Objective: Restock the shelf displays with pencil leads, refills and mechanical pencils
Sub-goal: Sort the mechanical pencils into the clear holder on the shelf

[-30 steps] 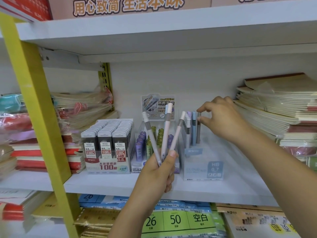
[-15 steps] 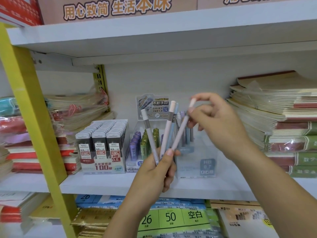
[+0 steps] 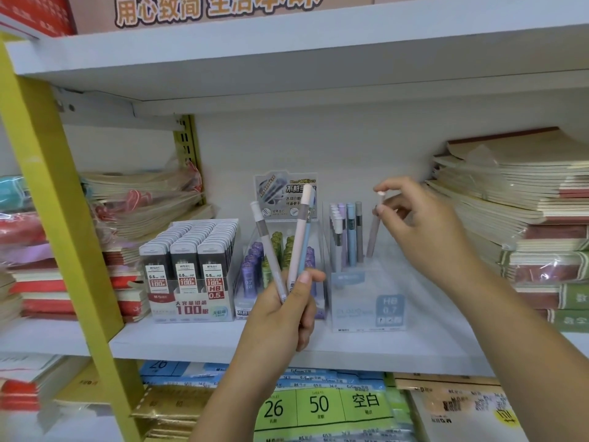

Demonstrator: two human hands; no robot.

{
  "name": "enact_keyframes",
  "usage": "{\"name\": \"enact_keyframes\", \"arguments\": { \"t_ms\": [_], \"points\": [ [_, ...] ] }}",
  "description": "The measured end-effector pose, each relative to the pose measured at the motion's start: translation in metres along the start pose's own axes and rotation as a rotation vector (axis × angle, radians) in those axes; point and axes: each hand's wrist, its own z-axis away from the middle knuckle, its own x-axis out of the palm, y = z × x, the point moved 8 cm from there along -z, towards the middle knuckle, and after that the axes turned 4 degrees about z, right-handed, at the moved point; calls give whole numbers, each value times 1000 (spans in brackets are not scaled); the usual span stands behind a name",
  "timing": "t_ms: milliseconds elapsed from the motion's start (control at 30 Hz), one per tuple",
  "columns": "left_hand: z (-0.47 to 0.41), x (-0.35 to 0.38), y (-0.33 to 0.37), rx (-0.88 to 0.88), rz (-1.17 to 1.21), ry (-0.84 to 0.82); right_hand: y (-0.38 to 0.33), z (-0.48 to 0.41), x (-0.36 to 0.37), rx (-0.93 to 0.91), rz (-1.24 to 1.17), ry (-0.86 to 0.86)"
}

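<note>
My left hand grips a fan of three mechanical pencils, tips down, in front of the shelf. My right hand pinches the top of a pinkish mechanical pencil that stands in the clear pencil display box marked HB 0.7. Several pastel pencils stand at the left of that box. A clear stand of purple and green lead tubes sits behind my left hand, partly hidden. A box of black 0.5 HB lead cases stands to its left.
Stacks of notebooks fill the shelf's right side and wrapped notebooks its left. A yellow upright post crosses the left foreground. The white shelf board carries the displays; paper packs lie on the shelf below.
My right hand took one pencil from the fan in my left hand and carried it right, down into the HB 0.7 box. My left hand now holds three.
</note>
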Motion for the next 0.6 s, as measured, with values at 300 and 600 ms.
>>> {"name": "enact_keyframes", "arguments": {
  "t_ms": [300,600],
  "points": [
    [0,-4,0,-5,5,11,6,-1,13,-12,35,-79],
    [0,-4,-3,-20,4,6,-4,-18,6,-9,126,4]
  ]
}}
